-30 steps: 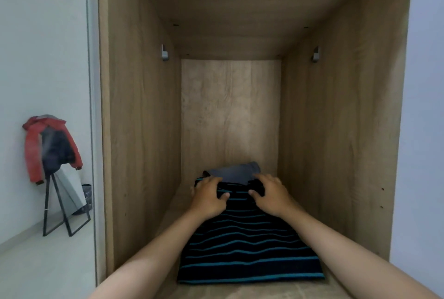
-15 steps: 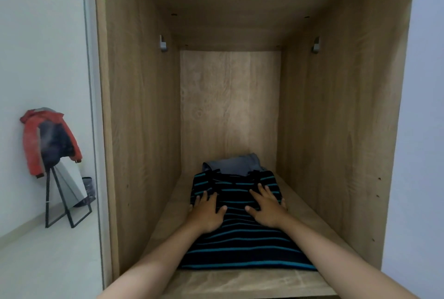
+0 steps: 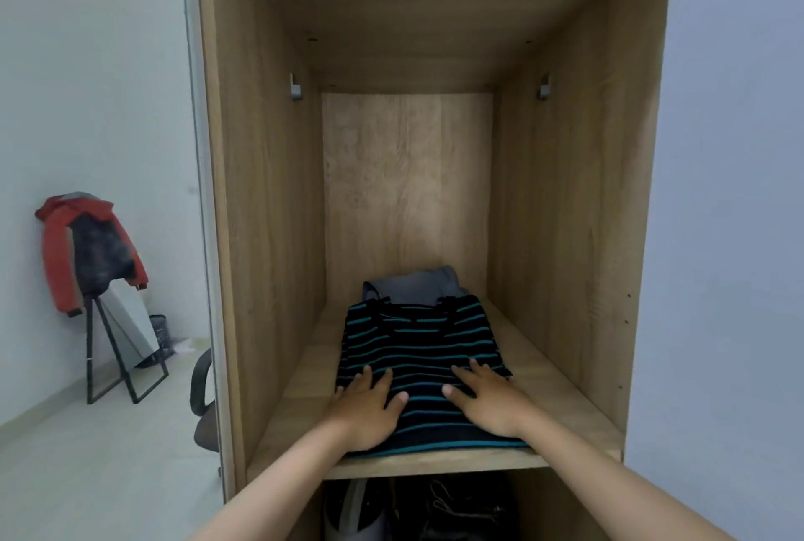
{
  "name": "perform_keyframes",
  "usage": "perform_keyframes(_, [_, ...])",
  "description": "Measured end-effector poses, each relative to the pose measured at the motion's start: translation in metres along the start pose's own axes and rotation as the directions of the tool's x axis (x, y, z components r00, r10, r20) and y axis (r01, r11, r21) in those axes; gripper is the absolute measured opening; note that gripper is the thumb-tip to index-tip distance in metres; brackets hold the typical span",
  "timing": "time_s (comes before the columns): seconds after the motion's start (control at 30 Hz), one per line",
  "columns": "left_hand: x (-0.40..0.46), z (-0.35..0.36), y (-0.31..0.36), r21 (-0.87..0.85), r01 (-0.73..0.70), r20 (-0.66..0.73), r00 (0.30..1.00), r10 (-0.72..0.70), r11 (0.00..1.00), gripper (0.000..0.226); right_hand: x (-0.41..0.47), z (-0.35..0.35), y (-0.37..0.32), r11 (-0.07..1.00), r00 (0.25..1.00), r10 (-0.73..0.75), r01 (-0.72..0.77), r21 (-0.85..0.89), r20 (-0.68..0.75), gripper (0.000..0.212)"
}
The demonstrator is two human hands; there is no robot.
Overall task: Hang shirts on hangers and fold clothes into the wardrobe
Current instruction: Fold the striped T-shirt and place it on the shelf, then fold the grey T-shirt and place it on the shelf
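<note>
A folded black shirt with teal stripes lies flat on the wooden wardrobe shelf. Behind it, partly hidden, sits a folded grey garment. My left hand rests palm down on the shirt's near left part, fingers spread. My right hand lies flat on the near right part, fingers apart. Neither hand grips the cloth.
The wardrobe side walls stand close on both sides of the shelf. Dark items fill the compartment below. To the left, a red and black jacket hangs on a black stand, and a chair's armrest shows beside the wardrobe.
Both hands slid back along the striped shirt from its far collar end to its near end. The view pulled back, so the shelf's front edge and lower compartment now show.
</note>
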State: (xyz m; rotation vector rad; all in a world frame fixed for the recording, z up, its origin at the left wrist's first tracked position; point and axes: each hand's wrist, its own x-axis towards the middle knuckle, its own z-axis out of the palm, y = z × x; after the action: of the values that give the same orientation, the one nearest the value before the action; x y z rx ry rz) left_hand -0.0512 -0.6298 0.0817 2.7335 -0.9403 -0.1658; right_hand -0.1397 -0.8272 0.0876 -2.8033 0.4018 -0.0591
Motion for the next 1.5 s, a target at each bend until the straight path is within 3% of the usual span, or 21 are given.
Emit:
perform_keyframes(0.13, [-0.013,0.0,0.007,-0.041,0.031,-0.088,0.996,-0.035,0.999,0.063,-0.013,0.007,0.002,0.991,0.971,0.018,0.014,0.135,-0.237,0.068])
perform_keyframes(0.23, [-0.028,0.001,0.012,-0.084,0.013,-0.206,0.978,-0.031,0.996,0.049,-0.026,0.008,-0.004,0.992,0.873,-0.016,0.076,0.104,-0.487,0.039])
perform_keyframes(0.3, [-0.042,0.004,0.017,-0.088,-0.01,-0.25,0.968,-0.013,0.996,0.045,-0.035,0.009,-0.006,0.989,0.823,-0.039,0.114,0.098,-0.567,0.035])
perform_keyframes(0.5, [-0.082,0.007,0.02,-0.144,-0.114,-0.334,0.941,0.06,0.983,0.041,-0.07,0.014,-0.004,0.973,0.913,0.002,0.093,0.213,-0.407,0.044])
perform_keyframes(0.73, [-0.11,-0.003,0.025,-0.245,-0.343,-0.443,0.872,0.21,0.907,0.041,-0.131,0.008,-0.025,0.966,0.827,0.147,-0.002,0.258,-0.543,0.049])
perform_keyframes(1.03, [-0.16,-0.007,-0.001,-0.349,-0.638,-0.371,0.766,0.524,0.686,0.046,-0.236,0.026,-0.086,0.878,0.596,0.47,-0.24,0.414,-0.651,0.049])
perform_keyframes(1.2, [-0.211,0.009,0.007,-0.454,-0.699,-0.276,0.7,0.659,0.552,0.056,-0.324,0.051,-0.125,0.787,0.447,0.617,-0.361,0.5,-0.648,0.051])
perform_keyframes(1.5, [-0.352,0.042,0.059,-0.531,-0.81,-0.145,0.375,0.915,0.248,0.058,-0.536,0.078,-0.193,0.572,0.037,0.747,-0.544,0.614,-0.663,0.049])
